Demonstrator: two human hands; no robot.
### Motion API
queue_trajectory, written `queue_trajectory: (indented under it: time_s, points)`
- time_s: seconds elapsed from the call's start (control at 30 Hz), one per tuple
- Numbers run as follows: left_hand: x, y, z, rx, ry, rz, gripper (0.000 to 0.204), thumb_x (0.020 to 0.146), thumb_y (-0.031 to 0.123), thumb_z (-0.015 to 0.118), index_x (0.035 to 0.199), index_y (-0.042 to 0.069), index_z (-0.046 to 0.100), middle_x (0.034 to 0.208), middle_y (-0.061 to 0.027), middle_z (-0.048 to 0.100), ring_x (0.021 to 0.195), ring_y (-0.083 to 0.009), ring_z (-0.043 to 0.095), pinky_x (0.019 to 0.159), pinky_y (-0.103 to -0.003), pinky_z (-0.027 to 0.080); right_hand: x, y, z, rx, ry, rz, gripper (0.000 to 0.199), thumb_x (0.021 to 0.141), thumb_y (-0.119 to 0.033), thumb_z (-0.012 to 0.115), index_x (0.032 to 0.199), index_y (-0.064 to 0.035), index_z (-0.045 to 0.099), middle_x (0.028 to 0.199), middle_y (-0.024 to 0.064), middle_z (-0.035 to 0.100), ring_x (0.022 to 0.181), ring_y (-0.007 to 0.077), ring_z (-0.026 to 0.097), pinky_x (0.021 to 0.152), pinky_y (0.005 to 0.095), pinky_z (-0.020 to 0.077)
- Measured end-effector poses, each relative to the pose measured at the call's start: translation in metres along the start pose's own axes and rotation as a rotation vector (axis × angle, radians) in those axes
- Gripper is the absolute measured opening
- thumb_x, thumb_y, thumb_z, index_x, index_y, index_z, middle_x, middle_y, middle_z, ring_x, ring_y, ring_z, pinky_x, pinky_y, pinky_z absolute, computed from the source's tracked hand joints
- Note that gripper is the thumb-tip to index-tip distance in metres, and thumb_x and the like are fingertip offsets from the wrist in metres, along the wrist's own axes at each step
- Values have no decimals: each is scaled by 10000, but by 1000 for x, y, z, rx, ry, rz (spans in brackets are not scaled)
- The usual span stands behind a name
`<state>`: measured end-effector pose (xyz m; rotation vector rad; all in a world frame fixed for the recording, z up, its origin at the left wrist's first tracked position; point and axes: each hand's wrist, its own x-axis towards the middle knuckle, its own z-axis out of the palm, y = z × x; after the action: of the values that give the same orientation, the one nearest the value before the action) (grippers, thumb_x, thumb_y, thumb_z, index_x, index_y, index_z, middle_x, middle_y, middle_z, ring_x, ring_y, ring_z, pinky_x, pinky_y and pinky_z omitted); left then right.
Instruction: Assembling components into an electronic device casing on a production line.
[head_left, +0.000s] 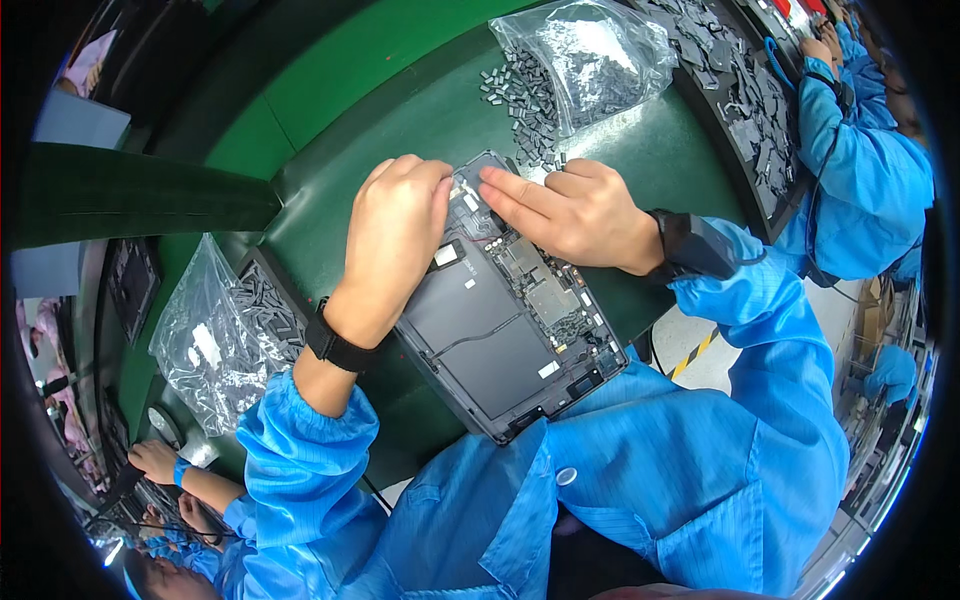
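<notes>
Opened tablet (470,350), centre, at the desk's (690,150) near edge

Left: clear bag (200,350), black parts (262,300). Centre: left hand (400,225), fingertips hidden at the tablet's far end, grip not determinable; white label (548,370), print illegible. Right: right hand (580,215), two fingers laid on the far end, apparently for steadying; closure cannot be told.

Below the left hand (400,222), the opened device (508,312) has a smooth, matt panel (478,350); by the right hand (588,215), its circuit board (541,288) carries dull metal shields (553,303). Beyond that hand, a glossy, crinkled plastic bag (605,60) lies beside matt black pieces (527,100). The desk (400,120) around both hands looks smooth, faintly shiny; the sleeve (775,315) behind the right hand is softly lustrous cloth.
</notes>
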<state>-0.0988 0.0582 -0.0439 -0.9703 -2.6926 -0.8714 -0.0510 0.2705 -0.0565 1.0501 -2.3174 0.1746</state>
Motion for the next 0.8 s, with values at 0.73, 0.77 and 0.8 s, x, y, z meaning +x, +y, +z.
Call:
queue_trajectory:
  time_s: [0.73, 0.77, 0.8]
  points:
    - [3, 3, 6, 90, -22, 61, 61, 811, 52, 653, 801, -2, 628, 765, -126, 590, 763, -316, 580, 704, -420, 491, 13, 4, -16, 217, -383, 124, 344, 736, -95, 614, 1062, -9, 679, 1138, 116, 680, 556, 238, 658, 499, 351, 515]
    - [2, 5, 4, 91, -8, 84, 53, 810, 42, 646, 801, -8, 631, 758, -125, 589, 750, -316, 574, 699, -424, 489, 17, 4, -17, 231, -432, 130, 359, 739, -93, 608, 1079, -1, 673, 1143, 125, 678, 563, 262, 659, 515, 370, 520]
    - [1, 6, 2, 91, -7, 93, 53, 810, 42, 646, 801, -8, 631, 758, -125, 589, 750, -316, 574, 699, -424, 489, 19, 4, -19, 234, -480, 141, 374, 742, -91, 602, 1096, 7, 667, 1148, 134, 675, 569, 286, 660, 531, 388, 525]
